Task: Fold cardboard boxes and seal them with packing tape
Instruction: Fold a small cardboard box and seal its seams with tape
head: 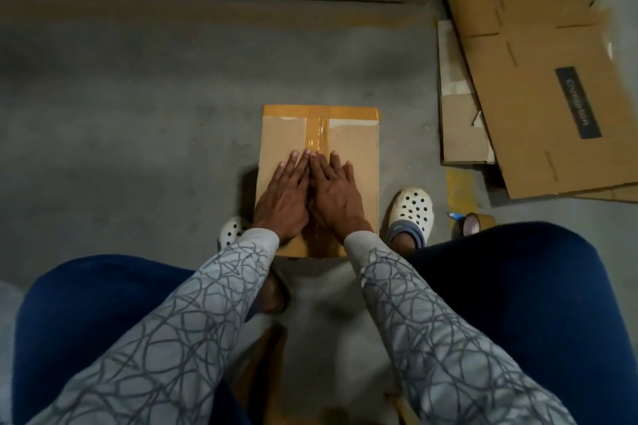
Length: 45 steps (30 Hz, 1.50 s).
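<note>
Flat brown cardboard box (319,162) on grey concrete floor (138,97), between 2 feet in white perforated clogs (412,209). Left hand (283,198) and right hand (334,197) side by side, fingers straight, palms flat on box top, gripping nothing; likely pressing glossy brown tape strip (317,134) down over centre seam so it sticks. Brown packing tape roll (474,222) near right foot, within reach. Flattened cardboard sheets (538,86) well apart, far right.

Taped cardboard box (352,148), flat on floor
</note>
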### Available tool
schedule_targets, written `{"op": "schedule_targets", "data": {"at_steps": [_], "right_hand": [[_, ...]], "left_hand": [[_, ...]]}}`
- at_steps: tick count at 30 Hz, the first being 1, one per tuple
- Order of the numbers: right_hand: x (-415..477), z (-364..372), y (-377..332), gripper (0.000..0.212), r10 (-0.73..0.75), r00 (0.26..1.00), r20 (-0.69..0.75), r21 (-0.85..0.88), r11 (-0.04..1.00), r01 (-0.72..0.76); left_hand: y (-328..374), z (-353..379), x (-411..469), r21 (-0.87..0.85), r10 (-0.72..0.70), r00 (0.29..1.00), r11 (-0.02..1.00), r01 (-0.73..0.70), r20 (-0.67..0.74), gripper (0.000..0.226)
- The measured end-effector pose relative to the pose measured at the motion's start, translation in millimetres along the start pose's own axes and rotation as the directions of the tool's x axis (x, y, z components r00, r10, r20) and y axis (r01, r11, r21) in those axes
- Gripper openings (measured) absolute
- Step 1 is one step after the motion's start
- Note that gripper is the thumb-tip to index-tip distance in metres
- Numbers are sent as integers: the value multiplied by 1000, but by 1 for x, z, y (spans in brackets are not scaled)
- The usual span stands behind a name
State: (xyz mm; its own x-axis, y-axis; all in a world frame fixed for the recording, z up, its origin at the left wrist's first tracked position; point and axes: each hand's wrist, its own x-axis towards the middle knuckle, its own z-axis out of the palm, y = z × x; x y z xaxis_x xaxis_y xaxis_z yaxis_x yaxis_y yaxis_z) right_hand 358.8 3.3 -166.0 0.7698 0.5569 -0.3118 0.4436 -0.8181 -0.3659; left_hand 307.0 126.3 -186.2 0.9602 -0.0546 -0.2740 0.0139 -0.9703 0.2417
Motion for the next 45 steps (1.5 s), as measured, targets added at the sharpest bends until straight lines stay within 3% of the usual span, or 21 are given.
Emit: {"op": "schedule_targets", "data": {"at_steps": [9, 11, 12, 14, 16, 18, 21, 23, 27, 30, 35, 38, 42, 45], "right_hand": [[84, -23, 12, 58, 9, 999, -44, 48, 999, -7], [95, -27, 18, 57, 2, 999, -46, 20, 1000, -1], [100, -29, 25, 57, 31, 998, -62, -19, 999, -32], [106, -30, 43, 55, 177, 974, -143, -49, 981, -186], [103, -27, 57, 55, 339, 903, -263, 83, 941, -329], [94, -25, 63, 50, 436, 856, -277, 265, 891, -368], [81, -34, 72, 52, 379, 900, -215, 335, 894, -296], [66, -40, 76, 68, 364, 913, -183, 373, 885, -278], [7, -19, 56, 98, 575, 799, -176, 477, 759, -442], [-35, 9, 31, 108, 566, 820, -83, 472, 747, -468], [-38, 18, 27, 111, 549, 832, -78, 467, 757, -456], [-47, 11, 30, 112, 516, 856, -35, 522, 740, -425], [-77, 22, 22, 106, 517, 854, -52, 491, 758, -429], [-79, 32, 21, 108, 514, 856, -59, 460, 775, -434]], "left_hand": [[-43, -30, 89, 69, -23, 992, 997, 32, -125, 60], [-57, -34, 106, -85, -146, 975, 987, 133, -169, 59], [-63, -38, 112, -260, -267, 948, 941, 218, -173, 57], [-74, -42, 120, -601, -512, 847, 725, 336, -144, 46], [-77, -42, 116, -751, -631, 765, 566, 340, -130, 35], [-75, -39, 108, -809, -649, 753, 498, 313, -109, 35], [-71, -44, 105, -809, -651, 756, 478, 342, -65, 44], [-59, -48, 92, -761, -661, 750, 479, 438, 16, 56], [-21, -27, 21, -708, -648, 749, 465, 531, 136, 104], [-1, -10, -16, -624, -692, 708, 493, 606, 141, 135], [3, -6, -18, -584, -697, 715, 561, 587, 49, 134], [5, -8, -31, -646, -696, 713, 503, 573, 91, 118], [28, 4, -68, -587, -788, 602, 430, 686, 126, 102], [34, 4, -75, -567, -793, 603, 459, 684, 86, 99]]}}
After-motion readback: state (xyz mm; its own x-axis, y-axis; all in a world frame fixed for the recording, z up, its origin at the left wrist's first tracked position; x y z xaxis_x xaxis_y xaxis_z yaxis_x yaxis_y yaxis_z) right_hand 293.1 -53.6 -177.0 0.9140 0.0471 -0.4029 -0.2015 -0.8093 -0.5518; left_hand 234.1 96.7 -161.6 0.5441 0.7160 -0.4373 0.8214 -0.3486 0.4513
